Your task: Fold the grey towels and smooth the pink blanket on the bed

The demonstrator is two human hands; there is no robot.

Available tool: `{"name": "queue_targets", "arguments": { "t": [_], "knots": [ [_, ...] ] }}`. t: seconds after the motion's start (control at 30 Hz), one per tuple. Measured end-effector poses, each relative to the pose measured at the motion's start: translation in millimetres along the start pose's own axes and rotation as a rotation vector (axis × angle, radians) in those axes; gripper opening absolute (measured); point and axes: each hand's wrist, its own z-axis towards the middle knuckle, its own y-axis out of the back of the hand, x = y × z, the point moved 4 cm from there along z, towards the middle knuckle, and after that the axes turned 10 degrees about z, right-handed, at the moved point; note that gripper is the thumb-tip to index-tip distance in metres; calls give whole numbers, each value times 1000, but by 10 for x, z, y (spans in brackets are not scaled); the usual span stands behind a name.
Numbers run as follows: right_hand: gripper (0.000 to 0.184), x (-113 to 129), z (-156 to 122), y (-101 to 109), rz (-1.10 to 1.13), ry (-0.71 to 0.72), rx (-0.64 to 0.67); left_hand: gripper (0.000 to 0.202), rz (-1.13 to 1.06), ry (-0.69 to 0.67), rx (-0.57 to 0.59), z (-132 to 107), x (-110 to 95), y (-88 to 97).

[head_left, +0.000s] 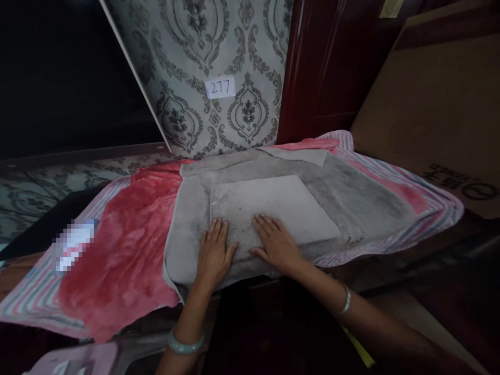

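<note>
My left hand (214,254) lies flat with fingers outstretched at the lower left corner of a light grey rectangular fabric piece (265,200). To its right, my right hand (276,242) rests palm down on the front part of the same piece, fingers extended. Nothing is held in either hand. Under the rectangle spreads a larger grey plush cloth (359,192), its far edge partly folded over. A red plush cloth (128,239) shows beneath it on the left, and a striped pink, white and blue cloth (437,200) sticks out at both ends.
Behind stand a patterned wall with a paper label (221,87) reading 277 and a dark red door (312,67). A large dark screen (70,78) is at the left, a cardboard box (441,104) at the right. A pink item (78,358) sits at the lower left.
</note>
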Motion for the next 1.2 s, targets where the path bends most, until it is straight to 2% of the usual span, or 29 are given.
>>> {"name": "queue_targets", "arguments": {
  "t": [0.13, 0.27, 0.4, 0.5, 0.6, 0.67, 0.73, 0.83, 0.9, 0.97, 1.03, 1.2],
  "knots": [
    [73, -496, -469, 110, -59, -133, -118, 58, -9, 22, -15, 1, -3, 4],
    [68, -869, -867, 186, -115, -215, -243, 58, -22, 30, -15, 12, -14, 3],
    [66, -1087, -1064, 225, -110, -279, -305, 59, -64, 37, -1, 9, 25, 24],
    [60, -1153, -1063, 268, -74, -300, -324, 54, -117, 30, 15, 51, 108, 70],
    [56, -1113, -881, 369, -31, -283, -361, 51, -163, -4, -43, 280, 153, 174],
    [55, -1013, -619, 454, 3, -217, -348, 52, -162, -38, -49, 581, 121, 243],
    [54, -876, -250, 537, 30, -142, -288, 55, -106, -27, 32, 970, 65, 283],
    [54, -691, 406, 627, 52, -116, -139, 56, 30, 158, 171, 1524, 66, 325],
    [55, -607, 812, 635, 72, -132, -51, 56, 79, 286, 186, 1746, 119, 341],
    [57, -563, 1114, 580, 94, -139, -10, 55, 101, 372, 175, 1811, 187, 297],
    [57, -569, 1277, 446, 108, -152, 5, 54, 116, 412, 179, 1755, 245, 178],
    [60, -685, 1252, 37, 113, -203, 54, 51, 121, 390, 181, 1558, 303, -144]
  ]
}}
